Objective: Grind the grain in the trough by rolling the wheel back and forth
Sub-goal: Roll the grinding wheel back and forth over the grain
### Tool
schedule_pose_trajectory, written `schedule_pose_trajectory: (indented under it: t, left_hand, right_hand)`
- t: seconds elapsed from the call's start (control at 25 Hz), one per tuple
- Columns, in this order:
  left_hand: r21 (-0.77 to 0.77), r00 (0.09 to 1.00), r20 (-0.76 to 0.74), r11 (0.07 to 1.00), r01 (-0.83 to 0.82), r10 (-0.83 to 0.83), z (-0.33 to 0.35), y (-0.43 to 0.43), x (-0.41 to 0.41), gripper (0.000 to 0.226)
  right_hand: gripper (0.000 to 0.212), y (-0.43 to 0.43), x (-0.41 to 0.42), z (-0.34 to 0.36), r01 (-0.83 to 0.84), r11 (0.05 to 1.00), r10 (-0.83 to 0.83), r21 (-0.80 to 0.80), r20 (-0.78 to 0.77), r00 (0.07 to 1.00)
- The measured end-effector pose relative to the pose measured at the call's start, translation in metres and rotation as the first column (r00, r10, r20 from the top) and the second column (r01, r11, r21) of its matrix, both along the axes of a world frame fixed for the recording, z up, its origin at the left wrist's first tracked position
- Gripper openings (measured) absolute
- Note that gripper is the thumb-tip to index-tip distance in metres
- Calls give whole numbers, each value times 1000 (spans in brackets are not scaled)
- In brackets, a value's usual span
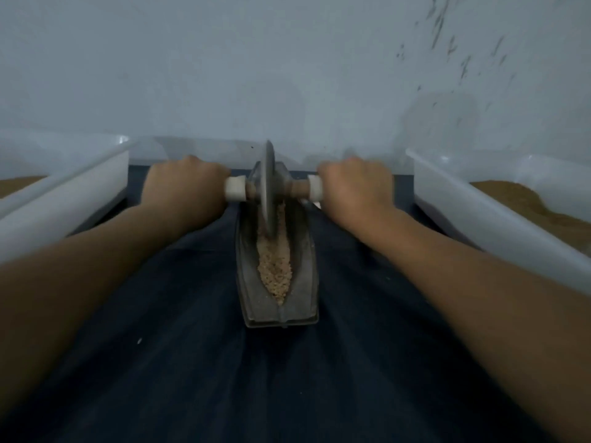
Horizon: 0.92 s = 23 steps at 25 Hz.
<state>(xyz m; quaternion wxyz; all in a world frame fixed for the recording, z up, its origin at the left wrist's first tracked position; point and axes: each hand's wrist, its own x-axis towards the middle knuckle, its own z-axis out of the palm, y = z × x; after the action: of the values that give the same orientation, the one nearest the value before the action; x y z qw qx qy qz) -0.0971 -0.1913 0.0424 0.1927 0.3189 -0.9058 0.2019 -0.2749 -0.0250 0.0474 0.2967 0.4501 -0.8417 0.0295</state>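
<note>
Metal wheel upright in trough, between left hand, right hand

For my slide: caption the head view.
Head view: left hand and right hand grip the axle, wheel at the far end of the trough, grain nearer.

Surface: a dark blue cloth spread flat, running up to the pale wall.
Centre: a grey metal trough, boat-shaped, stands directly on the cloth, its length pointing away from the person towards the wall.
Left edge: a white plastic bin sits on the cloth, well apart from the trough.
Right edge: a second white bin, likewise apart from the trough.
Far side: what seems a third, translucent bin against the wall; blurred.
Loose bits: a small white speck lies on the near cloth.
</note>
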Motion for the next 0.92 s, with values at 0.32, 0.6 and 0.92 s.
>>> schedule_pose_trajectory:
  t: [0.32, 0.6, 0.92]
  left_hand:
    - [-252, 973, -122, 954, 160, -196, -19, 27, 51, 28]
    - [56, 999, -2, 997, -51, 51, 6, -13, -22, 13]
    - [-302, 968, -78, 931, 206, -240, -5, 32, 57, 26]
  right_hand:
    - [23, 51, 19, -11, -155, 985, 146, -74, -119, 982]
    - [19, -33, -9, 8, 36, 999, -36, 17, 31, 999]
    - [26, 61, 17, -18, -257, 951, 233, -171, -150, 961]
